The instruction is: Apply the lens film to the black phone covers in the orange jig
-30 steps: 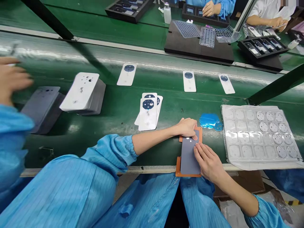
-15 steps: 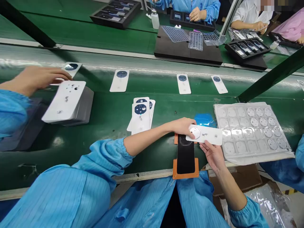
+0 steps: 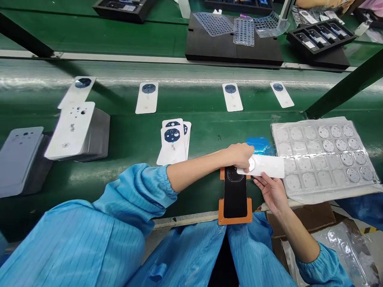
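A white phone back cover (image 3: 267, 166) is held sideways above the fixture, a round white piece at its left end. My left hand (image 3: 241, 154) closes over that end, its fingers curled on the round piece and partly hiding it. From below, my right hand (image 3: 271, 193) pinches the cover's lower edge between thumb and fingers. Under the cover's left end lies a black pad (image 3: 235, 197) in an orange fixture (image 3: 221, 219) at the table's front edge. A blue film sheet (image 3: 260, 146) lies just behind the cover.
A clear tray (image 3: 326, 161) of round pieces sits at right. White covers with dark round patches (image 3: 173, 145) overlap left of centre; single ones lie along the back. Stacks of white covers (image 3: 73, 127) and grey covers (image 3: 20, 159) stand at left. A green post (image 3: 344, 85) slants at right.
My left hand has shifted over the round piece, covering more of it. Another person's hand has left the white stack at left, and a patched cover rests behind that stack. The view has tilted down.
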Motion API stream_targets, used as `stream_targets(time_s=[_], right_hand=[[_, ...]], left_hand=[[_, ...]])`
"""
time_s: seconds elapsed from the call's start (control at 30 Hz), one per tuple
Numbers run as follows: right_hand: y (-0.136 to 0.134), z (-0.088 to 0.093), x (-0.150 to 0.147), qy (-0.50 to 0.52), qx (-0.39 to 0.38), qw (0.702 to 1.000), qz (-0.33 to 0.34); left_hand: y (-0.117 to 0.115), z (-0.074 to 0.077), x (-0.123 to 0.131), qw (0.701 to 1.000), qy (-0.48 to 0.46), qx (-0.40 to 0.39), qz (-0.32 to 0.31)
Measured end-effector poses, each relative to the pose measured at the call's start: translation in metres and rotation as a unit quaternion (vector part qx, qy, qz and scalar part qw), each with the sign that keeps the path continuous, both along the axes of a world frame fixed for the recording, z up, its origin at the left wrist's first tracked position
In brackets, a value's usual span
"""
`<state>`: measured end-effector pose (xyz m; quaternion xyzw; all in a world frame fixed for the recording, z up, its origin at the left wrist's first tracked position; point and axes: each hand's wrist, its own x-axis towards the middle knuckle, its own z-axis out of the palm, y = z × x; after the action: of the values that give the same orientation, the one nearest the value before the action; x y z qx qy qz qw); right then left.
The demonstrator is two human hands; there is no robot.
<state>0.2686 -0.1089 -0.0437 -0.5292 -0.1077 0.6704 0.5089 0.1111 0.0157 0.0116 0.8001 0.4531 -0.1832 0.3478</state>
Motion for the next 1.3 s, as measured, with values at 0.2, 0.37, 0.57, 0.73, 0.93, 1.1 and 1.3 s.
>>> stream_targets(time_s=[0.2, 0.37, 0.57, 0.73, 0.93, 1.1, 1.3], right_hand=[[0.001, -0.003, 0.0, 0.003, -0.004, 1.0, -0.014], [-0.001, -0.007, 0.0, 0.023, 0.028, 0.999, -0.027], [-0.004, -0.012, 0.0, 0.019, 0.044, 0.998, -0.047], [-0.003, -0.011, 0.001, 0.0, 0.032, 0.998, -0.045], [-0.004, -0.011, 0.002, -0.003, 0.024, 0.999, -0.033], [-0.002, -0.012, 0.002, -0.002, 0.026, 0.999, -0.03], [-0.008, -0.012, 0.004, 0.0, 0.044, 0.998, -0.036]], left_hand=[[0.001, 0.004, 0.006, 1.0, 0.007, -0.005, 0.005], [-0.007, 0.006, -0.013, 0.997, -0.057, 0.059, -0.01], [-0.013, -0.014, -0.029, 0.989, -0.127, 0.074, 0.007], [-0.004, -0.014, -0.019, 0.994, -0.091, 0.059, -0.013], [-0.002, -0.005, -0.001, 0.999, -0.031, 0.029, -0.017], [-0.001, -0.004, 0.003, 1.0, -0.017, 0.007, -0.012], [0.007, -0.004, -0.02, 0.996, -0.088, -0.012, -0.029]])
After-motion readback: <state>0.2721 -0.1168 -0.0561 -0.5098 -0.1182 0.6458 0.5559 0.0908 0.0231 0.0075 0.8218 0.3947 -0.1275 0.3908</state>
